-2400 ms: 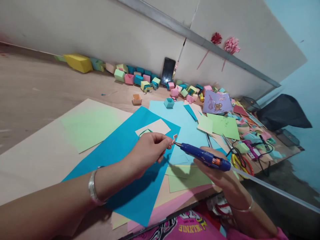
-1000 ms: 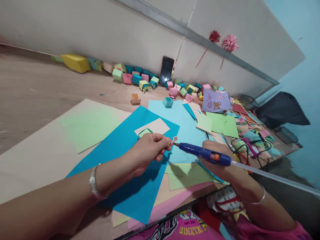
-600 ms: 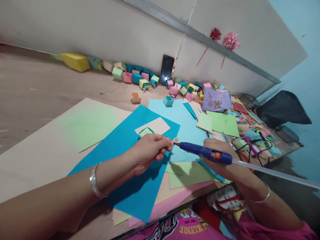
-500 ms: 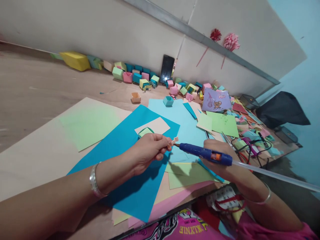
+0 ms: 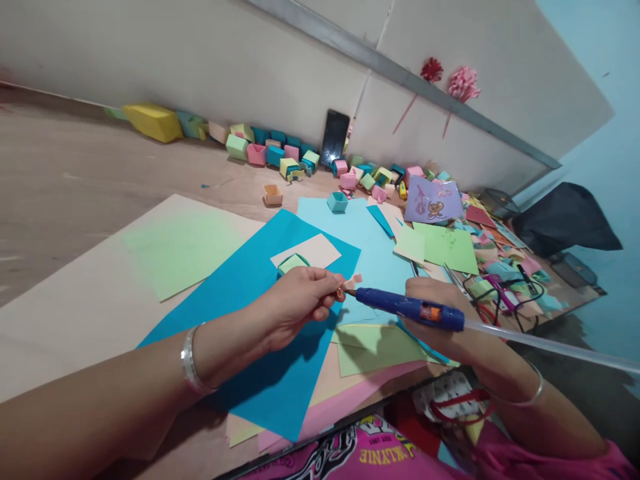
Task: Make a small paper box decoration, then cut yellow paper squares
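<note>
Between its thumb and fingers, my left hand [image 5: 300, 300] pinches a small peach paper strip [image 5: 354, 281], curled at the fingertips with its loose end sticking out to the right. My right hand [image 5: 435, 300] is wrapped round a blue hot glue gun [image 5: 410, 308], whose nozzle points left and meets or nearly meets the strip. A clear glue stick [image 5: 545, 345] runs out of the gun's back end. Just behind my left hand, a light green paper box [image 5: 293, 265] sits on a cream paper piece [image 5: 320, 250], over a large blue sheet [image 5: 270, 380].
Several small paper boxes [image 5: 275, 156] line the wall, with a phone [image 5: 335, 137] leaning among them. Scissors [image 5: 457, 281], a cable [image 5: 520, 293] and paper scraps crowd the right side. A peach box [image 5: 273, 195] and a light blue box [image 5: 337, 202] stand farther back.
The glue gun's tip has shifted slightly left and down along the peach strip, closer to my left fingertips. The strip's free end has moved a little right. Both hands keep their grips.
</note>
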Demonstrator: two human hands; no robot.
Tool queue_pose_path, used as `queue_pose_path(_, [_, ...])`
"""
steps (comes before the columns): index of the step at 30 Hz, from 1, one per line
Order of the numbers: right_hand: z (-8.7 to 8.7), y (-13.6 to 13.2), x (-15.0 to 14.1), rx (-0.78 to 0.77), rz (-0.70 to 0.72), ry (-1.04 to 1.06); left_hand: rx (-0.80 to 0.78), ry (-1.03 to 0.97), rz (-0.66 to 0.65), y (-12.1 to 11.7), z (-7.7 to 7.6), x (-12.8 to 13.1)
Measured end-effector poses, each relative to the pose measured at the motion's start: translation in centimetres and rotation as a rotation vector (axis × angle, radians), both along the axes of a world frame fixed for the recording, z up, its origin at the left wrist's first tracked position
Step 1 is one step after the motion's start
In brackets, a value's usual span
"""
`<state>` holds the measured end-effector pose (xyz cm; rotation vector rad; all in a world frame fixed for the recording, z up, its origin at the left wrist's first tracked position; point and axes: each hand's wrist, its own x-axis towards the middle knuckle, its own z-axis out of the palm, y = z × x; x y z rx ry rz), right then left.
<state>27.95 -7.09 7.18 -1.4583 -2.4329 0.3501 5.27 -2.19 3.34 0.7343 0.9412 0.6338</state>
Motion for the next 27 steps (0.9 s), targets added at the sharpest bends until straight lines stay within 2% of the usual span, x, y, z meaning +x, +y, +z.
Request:
queue_pose_path(8, [0.70, -0.05, 0.41, 0.037, 0.001, -0.043, -0.161, -0.113, 0.007, 0.48, -0.45, -0.10])
queue_pose_path(12, [0.67, 0.37, 0.36, 0.026, 0.042, -0.032, -0.159, -0.107, -0.033, 0.44, -0.48, -0.14])
queue_pose_path(17, [0.77, 0.18, 0.60, -0.010, 0.019, -0.049, -0.167, -0.103, 0.004, 0.44, -0.34, -0.22])
queue_pose_path(22, [1.05, -0.07, 0.52, -0.032, 0.029, -0.025, -0.180, -0.109, -0.043, 0.31, -0.35, -0.04])
queue_pose_path(27, [1.11, -0.03, 0.55, -0.028, 0.041, -0.038, -0.167, -0.091, -0.014, 0.21, -0.41, 0.03])
